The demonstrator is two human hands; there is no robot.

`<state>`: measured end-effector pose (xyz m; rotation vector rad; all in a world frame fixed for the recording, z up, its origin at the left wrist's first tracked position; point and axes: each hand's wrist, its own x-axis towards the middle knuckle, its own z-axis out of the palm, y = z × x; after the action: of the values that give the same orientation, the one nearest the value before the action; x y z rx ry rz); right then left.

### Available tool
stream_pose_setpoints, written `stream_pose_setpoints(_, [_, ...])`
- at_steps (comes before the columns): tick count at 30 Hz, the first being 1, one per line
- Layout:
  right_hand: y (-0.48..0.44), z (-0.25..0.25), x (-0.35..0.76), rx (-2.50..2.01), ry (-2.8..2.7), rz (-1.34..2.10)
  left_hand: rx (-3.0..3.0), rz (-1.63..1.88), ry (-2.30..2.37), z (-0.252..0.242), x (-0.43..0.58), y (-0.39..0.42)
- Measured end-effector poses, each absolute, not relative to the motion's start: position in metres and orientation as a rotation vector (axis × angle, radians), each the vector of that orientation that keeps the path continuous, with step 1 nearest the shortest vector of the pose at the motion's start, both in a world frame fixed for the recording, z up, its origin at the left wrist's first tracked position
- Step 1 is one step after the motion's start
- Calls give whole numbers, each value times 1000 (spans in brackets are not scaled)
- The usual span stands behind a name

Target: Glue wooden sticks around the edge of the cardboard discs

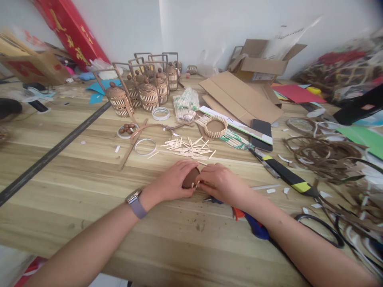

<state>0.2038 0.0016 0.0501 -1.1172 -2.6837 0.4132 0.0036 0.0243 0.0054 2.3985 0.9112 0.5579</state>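
My left hand (pixel 173 179), with a watch on the wrist, is closed round the edge of a brown cardboard disc (pixel 190 178). Against the disc's right side, my right hand (pixel 220 181) pinches a short wooden stick (pixel 197 185), mostly covered by the fingers. Just beyond both hands lies a loose pile of pale short sticks (pixel 191 149). Farther back stands a finished-looking ring of upright sticks round a brown base (pixel 215 127). A blue and orange glue gun (pixel 255 227) lies partly under my right forearm.
Several small lantern-like baskets with handles (pixel 149 95) stand at the back left. White tape rolls (pixel 160 114) and a dish of brown beads (pixel 127 129) sit nearer. On the right are a utility knife (pixel 287 175), a phone (pixel 261 134), scissors (pixel 320 229) and coiled brown strips (pixel 323 153).
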Motion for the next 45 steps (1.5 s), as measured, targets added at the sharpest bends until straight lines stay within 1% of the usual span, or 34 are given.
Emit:
stream_pose_setpoints(7, [0,48,205,-1060,-2687,211,2406,556,907,8,5,24])
stream_pose_setpoints(36, [-1,39,202,-1006,-2642,188,2537,618,917,7,15,19])
stream_pose_setpoints(40, [-2,46,203,-1079,-2626,225,2513,638,923,5,14,18])
stream_pose_setpoints(45, [-13,74,222,-1243,-2457,269,2487,631,963,5,11,16])
